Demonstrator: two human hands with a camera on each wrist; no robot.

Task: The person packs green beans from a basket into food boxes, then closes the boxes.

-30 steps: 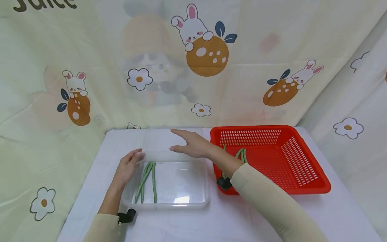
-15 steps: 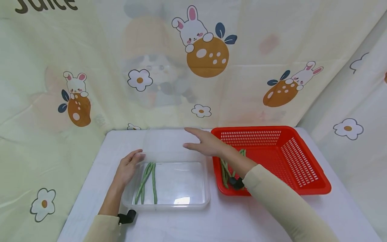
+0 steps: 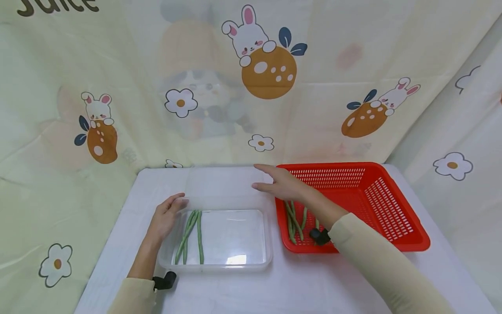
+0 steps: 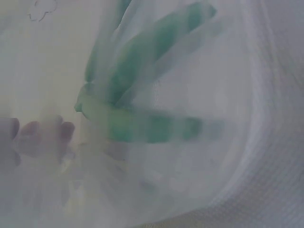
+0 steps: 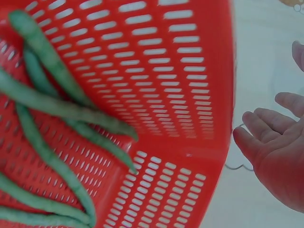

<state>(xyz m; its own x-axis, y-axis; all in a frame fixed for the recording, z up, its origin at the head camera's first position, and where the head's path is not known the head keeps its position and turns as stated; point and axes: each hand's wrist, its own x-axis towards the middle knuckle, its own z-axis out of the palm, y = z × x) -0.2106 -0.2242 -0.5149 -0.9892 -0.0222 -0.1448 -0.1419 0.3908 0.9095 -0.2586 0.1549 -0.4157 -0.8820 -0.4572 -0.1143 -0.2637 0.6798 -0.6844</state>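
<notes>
My left hand (image 3: 164, 218) grips the back left corner of a clear plastic box (image 3: 255, 267), its fingertips showing blurred through the box wall in the left wrist view. Three green beans (image 3: 200, 237) lie in the left part of the box. Above the back left corner of a red slotted basket (image 3: 408, 209), my right hand (image 3: 284, 185) is spread with thumb and fingers apart, holding nothing. Several more green beans (image 5: 57, 107) lie at the basket's left end, partly hidden by the right forearm in the head view.
Box and basket stand side by side on a table with a white cloth (image 3: 219, 292). A printed curtain (image 3: 313, 113) hangs behind the table's back edge. Each wrist wears a small black camera (image 3: 164, 280).
My right hand has moved right, from above the back of the box to the basket's back left corner, uncovering beans in the basket. The left hand has stayed on the box.
</notes>
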